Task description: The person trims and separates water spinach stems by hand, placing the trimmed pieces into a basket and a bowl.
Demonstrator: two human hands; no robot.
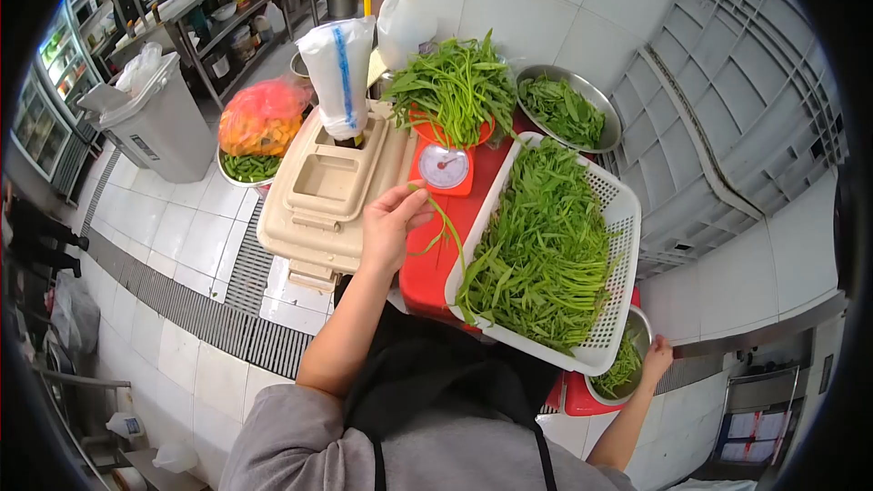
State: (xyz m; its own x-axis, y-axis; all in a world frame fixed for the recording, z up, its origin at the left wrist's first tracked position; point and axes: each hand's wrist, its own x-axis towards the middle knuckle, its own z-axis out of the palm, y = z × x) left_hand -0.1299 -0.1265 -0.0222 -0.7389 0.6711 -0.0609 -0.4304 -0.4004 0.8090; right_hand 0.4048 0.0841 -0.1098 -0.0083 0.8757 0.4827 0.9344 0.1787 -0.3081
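My left hand is closed in a pinch on a long green leafy stem, which bends down toward the white basket. Piled in that perforated white basket are cut leafy greens. At lower right, my right hand is beside the rim of a metal bowl containing loose greens. Its fingers look curled together, and whatever they hold is hidden. Just beyond my left hand stands an orange dial scale, with a bunch of long-stemmed greens on top.
A beige lidded container stands left of the red surface. Behind it are a plastic-wrapped bundle and a white jug. Another metal bowl of leaves is at the back right. A grey bin stands farther left.
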